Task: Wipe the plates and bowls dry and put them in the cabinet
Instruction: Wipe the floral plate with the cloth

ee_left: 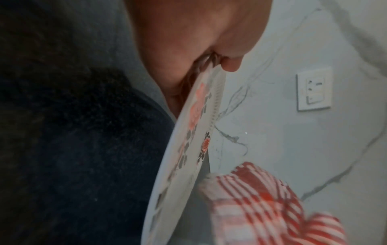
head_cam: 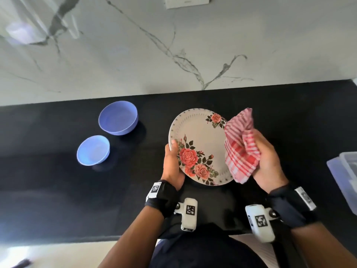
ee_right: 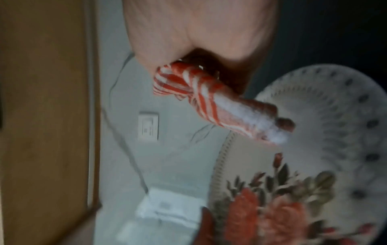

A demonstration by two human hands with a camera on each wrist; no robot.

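Your left hand (head_cam: pixel 172 167) grips the plate (head_cam: pixel 201 146) by its left rim, thumb on the face, fingers behind. Your right hand (head_cam: pixel 267 157) has a closed grip on the bunched cloth (head_cam: pixel 241 146), which is against the plate's right edge. You hold the plate tilted, above the worktop (head_cam: pixel 58 190), close to your body. Two blue bowls sit upright on the worktop to the left, apart from the plate: big bowl (head_cam: pixel 118 120) further back, small bowl (head_cam: pixel 93 150) nearer. Clear tub (head_cam: pixel 345 178) at the right edge. Socket (ee_left: pixel 314 89) on the marble wall (head_cam: pixel 135 55).
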